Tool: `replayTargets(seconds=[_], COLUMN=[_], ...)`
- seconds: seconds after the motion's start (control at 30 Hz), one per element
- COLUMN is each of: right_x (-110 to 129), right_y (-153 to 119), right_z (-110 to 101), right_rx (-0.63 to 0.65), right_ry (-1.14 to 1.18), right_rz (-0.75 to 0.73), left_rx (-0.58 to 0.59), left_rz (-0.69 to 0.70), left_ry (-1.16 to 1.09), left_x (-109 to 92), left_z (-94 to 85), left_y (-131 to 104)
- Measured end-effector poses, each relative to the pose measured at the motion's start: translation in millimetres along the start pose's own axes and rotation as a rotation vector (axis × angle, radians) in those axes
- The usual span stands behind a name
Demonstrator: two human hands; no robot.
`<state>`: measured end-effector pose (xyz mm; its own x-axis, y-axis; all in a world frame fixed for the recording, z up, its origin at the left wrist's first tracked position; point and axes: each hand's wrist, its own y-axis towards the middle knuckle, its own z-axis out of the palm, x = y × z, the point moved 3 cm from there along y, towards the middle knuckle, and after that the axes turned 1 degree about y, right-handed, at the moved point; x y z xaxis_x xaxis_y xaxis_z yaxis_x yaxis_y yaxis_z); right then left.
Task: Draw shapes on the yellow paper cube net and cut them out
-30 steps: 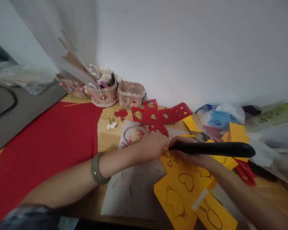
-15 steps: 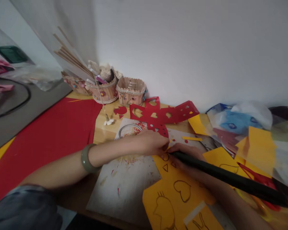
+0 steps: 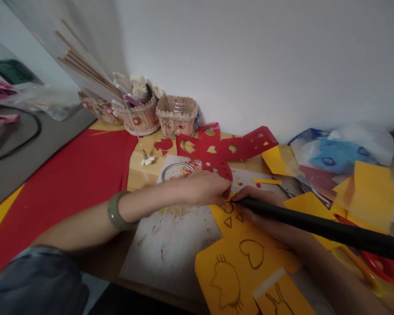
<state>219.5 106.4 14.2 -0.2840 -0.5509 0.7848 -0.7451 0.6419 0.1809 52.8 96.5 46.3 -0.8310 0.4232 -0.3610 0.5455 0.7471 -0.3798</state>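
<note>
My left hand (image 3: 207, 188) is closed, its fingertips pressed at the top of a yellow paper shape (image 3: 249, 262) with drawn hearts, triangles and a bird outline. My right hand (image 3: 261, 210) grips a long black tool (image 3: 302, 217), whose thin tip meets the yellow paper by a drawn circle, close to my left fingertips. Beneath lies a grey board (image 3: 164, 249) strewn with small red and yellow scraps. Just beyond my hands is a red paper (image 3: 213, 158) with heart-shaped cutouts.
Decorated baskets (image 3: 177, 122) stand against the wall, one holding pens. Large red sheets (image 3: 75, 175) lie to the left. A white flower on a stem (image 3: 147, 161) and a roll of tape (image 3: 170, 168) sit near the board. Red-handled scissors (image 3: 381, 267) and plastic bags (image 3: 341, 153) are at right.
The view has shifted slightly. My hands stay at the top of the yellow paper, and the black tool lies at a flatter angle.
</note>
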Motion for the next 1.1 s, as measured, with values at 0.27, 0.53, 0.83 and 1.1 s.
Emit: replayTargets(seconds=[0.27,0.53,0.83,1.1], right_x=[-4.8,-5.8,2.9,4.3], right_y=[-2.7,-7.5,-7.9,-7.7], right_z=[2.2,6.4,5.6,8.6], right_rx=[-0.055,-0.032,-0.001,-0.055], right_ry=[-0.095,-0.227,-0.285,-0.302], right_rz=[-0.04,-0.122,-0.152,-0.207], left_rx=[-0.003,-0.011,-0.036,-0.039], left_rz=[-0.004,0.003,0.019,0.017], left_ry=[-0.02,-0.03,-0.041,-0.034], left_x=[3.4,5.1,8.0,9.0], left_z=[3.9,5.9,8.5,10.1], left_y=[3.6,4.0,5.7,6.1])
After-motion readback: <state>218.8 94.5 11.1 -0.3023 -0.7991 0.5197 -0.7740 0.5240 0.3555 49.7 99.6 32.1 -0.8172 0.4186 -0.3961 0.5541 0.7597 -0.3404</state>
